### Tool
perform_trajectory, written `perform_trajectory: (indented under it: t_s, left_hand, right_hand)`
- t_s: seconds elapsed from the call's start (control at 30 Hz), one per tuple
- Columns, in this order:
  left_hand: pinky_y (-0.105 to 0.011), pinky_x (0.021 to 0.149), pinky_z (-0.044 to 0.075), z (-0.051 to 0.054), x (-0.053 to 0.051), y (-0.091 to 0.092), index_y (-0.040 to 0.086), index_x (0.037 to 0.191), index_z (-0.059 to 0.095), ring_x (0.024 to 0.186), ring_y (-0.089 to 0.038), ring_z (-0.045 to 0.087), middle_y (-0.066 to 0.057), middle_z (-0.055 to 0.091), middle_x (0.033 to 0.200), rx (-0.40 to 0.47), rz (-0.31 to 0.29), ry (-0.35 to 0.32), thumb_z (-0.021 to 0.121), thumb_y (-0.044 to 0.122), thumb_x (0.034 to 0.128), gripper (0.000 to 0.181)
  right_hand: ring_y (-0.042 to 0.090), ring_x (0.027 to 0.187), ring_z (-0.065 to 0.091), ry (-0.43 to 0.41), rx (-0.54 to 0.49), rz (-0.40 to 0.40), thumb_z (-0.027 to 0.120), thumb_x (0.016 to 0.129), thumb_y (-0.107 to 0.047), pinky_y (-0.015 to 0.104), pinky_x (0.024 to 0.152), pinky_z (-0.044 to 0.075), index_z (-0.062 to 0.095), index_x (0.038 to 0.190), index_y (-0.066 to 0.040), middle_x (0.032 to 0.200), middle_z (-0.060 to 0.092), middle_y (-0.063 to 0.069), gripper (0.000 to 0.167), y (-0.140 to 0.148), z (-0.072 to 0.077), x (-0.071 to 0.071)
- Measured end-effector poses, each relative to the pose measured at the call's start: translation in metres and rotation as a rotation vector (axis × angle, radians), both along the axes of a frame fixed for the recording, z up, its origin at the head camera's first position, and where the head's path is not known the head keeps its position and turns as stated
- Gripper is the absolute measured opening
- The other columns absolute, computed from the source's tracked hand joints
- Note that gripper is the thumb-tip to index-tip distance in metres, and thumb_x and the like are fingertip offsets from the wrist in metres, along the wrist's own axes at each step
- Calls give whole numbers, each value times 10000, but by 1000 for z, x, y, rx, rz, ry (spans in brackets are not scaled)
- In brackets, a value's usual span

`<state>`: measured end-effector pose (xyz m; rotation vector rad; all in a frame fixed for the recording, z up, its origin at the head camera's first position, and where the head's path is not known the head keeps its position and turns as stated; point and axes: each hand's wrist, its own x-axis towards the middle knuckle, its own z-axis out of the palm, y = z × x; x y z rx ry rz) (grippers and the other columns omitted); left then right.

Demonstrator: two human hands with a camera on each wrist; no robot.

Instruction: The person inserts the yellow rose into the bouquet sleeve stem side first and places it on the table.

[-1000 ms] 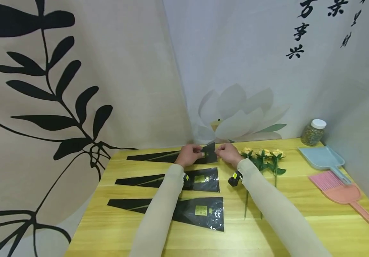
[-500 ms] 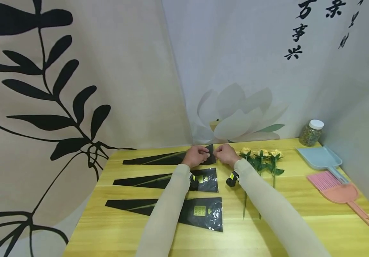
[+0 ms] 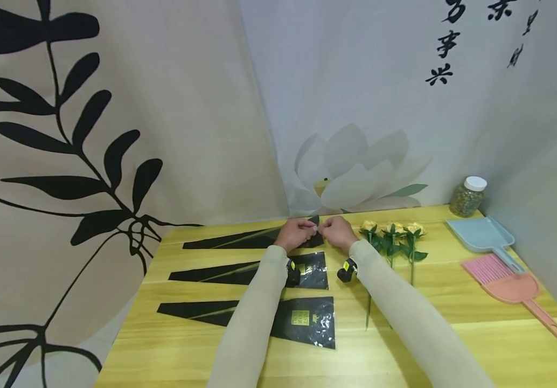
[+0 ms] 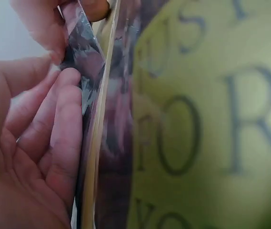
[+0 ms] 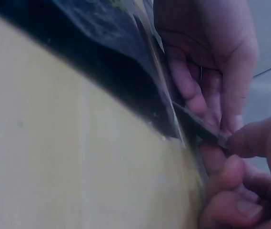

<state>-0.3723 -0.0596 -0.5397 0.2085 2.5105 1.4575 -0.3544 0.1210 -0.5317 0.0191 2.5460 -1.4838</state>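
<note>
Three black tapered sleeves with gold trim lie on the wooden table, one above another in the head view. At the open end of the farthest sleeve (image 3: 239,240), my left hand (image 3: 296,234) and right hand (image 3: 338,231) meet, fingertips nearly touching. The left wrist view has the sleeve's shiny edge (image 4: 90,62) between the fingers of my left hand (image 4: 35,143). In the right wrist view, my right hand (image 5: 249,186) pinches a dark corner of the film with thumb and finger, the left hand (image 5: 211,52) just beyond it.
The middle sleeve (image 3: 315,269) and nearest sleeve (image 3: 324,323) lie closer. Right of the hands are yellow roses (image 3: 392,229) with green stems. Farther right stand a lidded jar (image 3: 466,199), a blue dustpan (image 3: 481,235) and a pink one (image 3: 513,289). A printed curtain hangs behind the table.
My left hand has moved right along the far sleeve to its open end, and my right hand has shifted slightly left, so the fingertips have come closer together.
</note>
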Motion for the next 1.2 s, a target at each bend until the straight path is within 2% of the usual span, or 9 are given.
perform_trajectory:
  t_s: [0.2, 0.3, 0.4, 0.7, 0.9, 1.2]
  left_hand:
    - [-247, 689, 576, 3, 2, 0, 115, 1034, 818, 755, -109, 677, 23, 761, 869, 79, 62, -34, 734, 446, 1000, 343]
    - [-239, 647, 558, 3, 4, 0, 99, 974, 804, 702, -104, 656, 42, 715, 775, 101, 93, -40, 759, 448, 980, 352]
    - [-232, 642, 559, 1, 4, 1, 87, 966, 801, 690, -101, 655, 50, 710, 760, 121, 107, -29, 775, 422, 973, 336]
    - [-209, 656, 586, -1, -2, -1, 61, 980, 798, 695, -83, 677, -7, 773, 847, 164, 115, -34, 772, 281, 984, 222]
    - [-214, 661, 603, 0, -1, -2, 52, 1009, 802, 712, -78, 702, -32, 795, 884, 185, 107, -48, 742, 196, 978, 160]
    - [-229, 717, 617, 0, -3, -6, 113, 1076, 842, 788, -74, 734, -31, 825, 966, 186, 68, -52, 772, 138, 929, 165]
  right_hand:
    - [116, 485, 458, 30, -32, -9, 669, 1013, -203, 279, 484, 404, 783, 964, -46, 612, 585, -31, 200, -3, 0, 1]
    - [115, 520, 496, 44, -39, -8, 696, 993, -201, 276, 515, 432, 792, 1014, -48, 677, 630, -13, 182, -5, 0, 3]
    - [118, 561, 518, 59, -47, -12, 717, 982, -217, 279, 541, 447, 800, 1034, -49, 729, 662, -9, 194, -5, 1, 6]
    - [109, 480, 451, -9, -155, -35, 734, 994, -251, 280, 439, 375, 769, 998, -20, 722, 628, -11, 234, -2, 4, 6]
    - [109, 516, 496, -47, -195, -68, 702, 998, -224, 263, 464, 416, 751, 1019, -29, 785, 644, 0, 202, -3, 1, 5]
    - [119, 564, 576, -37, -121, -84, 687, 1001, -169, 248, 503, 485, 741, 1012, -28, 760, 656, 14, 152, 3, 0, 4]
